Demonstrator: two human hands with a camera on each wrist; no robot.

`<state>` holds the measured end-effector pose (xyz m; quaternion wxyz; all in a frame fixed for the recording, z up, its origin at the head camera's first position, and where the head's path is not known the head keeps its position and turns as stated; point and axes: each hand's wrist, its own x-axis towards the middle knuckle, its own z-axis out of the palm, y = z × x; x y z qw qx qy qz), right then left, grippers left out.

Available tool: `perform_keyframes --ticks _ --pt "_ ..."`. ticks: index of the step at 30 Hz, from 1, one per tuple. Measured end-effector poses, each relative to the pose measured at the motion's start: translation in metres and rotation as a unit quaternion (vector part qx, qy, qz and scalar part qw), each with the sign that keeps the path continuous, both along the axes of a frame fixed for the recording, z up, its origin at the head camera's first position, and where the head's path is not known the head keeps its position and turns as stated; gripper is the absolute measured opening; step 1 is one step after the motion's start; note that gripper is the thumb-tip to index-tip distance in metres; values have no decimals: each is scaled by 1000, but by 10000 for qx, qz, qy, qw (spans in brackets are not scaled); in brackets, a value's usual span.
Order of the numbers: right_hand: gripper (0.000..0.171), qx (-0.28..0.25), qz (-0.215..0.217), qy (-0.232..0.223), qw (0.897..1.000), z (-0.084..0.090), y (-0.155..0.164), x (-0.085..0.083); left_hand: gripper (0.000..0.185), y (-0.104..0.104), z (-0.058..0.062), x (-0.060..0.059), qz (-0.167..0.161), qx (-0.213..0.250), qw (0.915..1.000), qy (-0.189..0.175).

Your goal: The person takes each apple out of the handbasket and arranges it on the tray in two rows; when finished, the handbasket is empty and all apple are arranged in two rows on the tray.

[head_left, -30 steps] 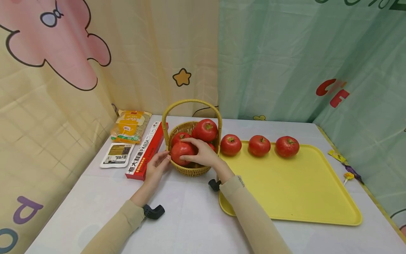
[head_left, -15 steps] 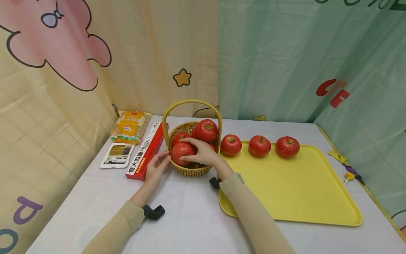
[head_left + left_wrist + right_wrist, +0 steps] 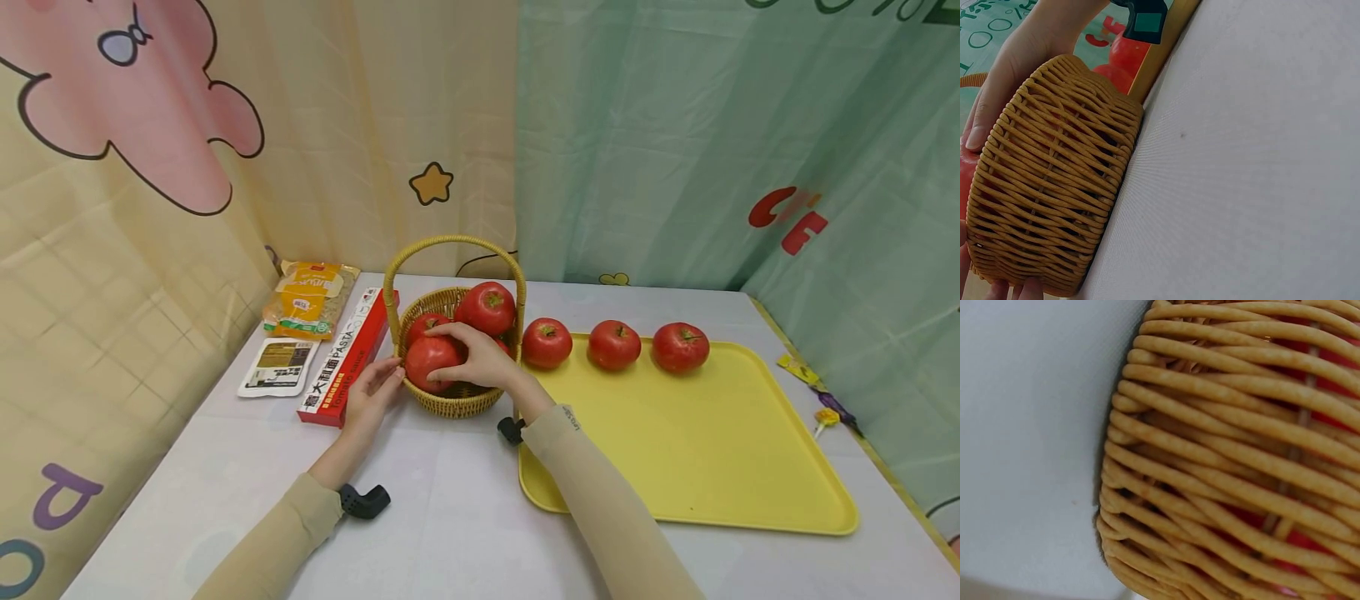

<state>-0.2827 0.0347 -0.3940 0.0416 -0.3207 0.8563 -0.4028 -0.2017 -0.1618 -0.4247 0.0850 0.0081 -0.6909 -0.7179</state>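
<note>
Right hand [image 3: 480,360] curls its fingers round the front tomato [image 3: 429,360] in the basket [image 3: 457,402], a closed grip on the fruit at the centre of the head view. Left hand [image 3: 372,392] rests straight-fingered against the basket's left wall, just left of centre, an open grip holding nothing.

From largest to smallest: the counter [image 3: 442,517] fills the lower half of the frame, white and cloth-covered. On its right half lies the yellow tray [image 3: 697,450], with three tomatoes in a row along its far edge: one [image 3: 546,342] just beside the basket, one [image 3: 613,343] in the middle, one [image 3: 680,346] to the right. The basket stands at centre, touching the tray's left corner, its handle [image 3: 450,242] arching upright over the fruit; a big tomato [image 3: 487,307] sits at its back and another [image 3: 424,323] peeps out behind the gripped one. In the left wrist view the woven wall [image 3: 1054,200] fills the left side, fingertips [image 3: 975,134] at its edge. Left of the basket lies a red pasta box [image 3: 347,354], touching the left hand; farther left a yellow packet [image 3: 307,300] and a small sachet [image 3: 277,365]. At the right edge of the frame lies a lollipop [image 3: 823,417].
</note>
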Motion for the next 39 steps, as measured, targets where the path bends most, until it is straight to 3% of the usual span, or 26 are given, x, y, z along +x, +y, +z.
perform_keyframes --ticks 7,10,31,34,39 --pt "63 -109 64 -51 9999 1 1 0 34 -7 -23 -14 21 156 9999 17" --pt "62 -132 102 -54 9998 0 2 1 35 -7 -26 -16 62 76 9999 62" --pt "61 14 113 -66 9999 2 1 -1 34 -6 -26 -16 152 -76 9997 165" --pt "60 36 79 101 9999 1 1 2 34 -6 -27 -16 141 -82 9998 140" --pt "58 -91 151 800 9966 4 5 11 35 -7 -27 -15 135 -91 9998 138"
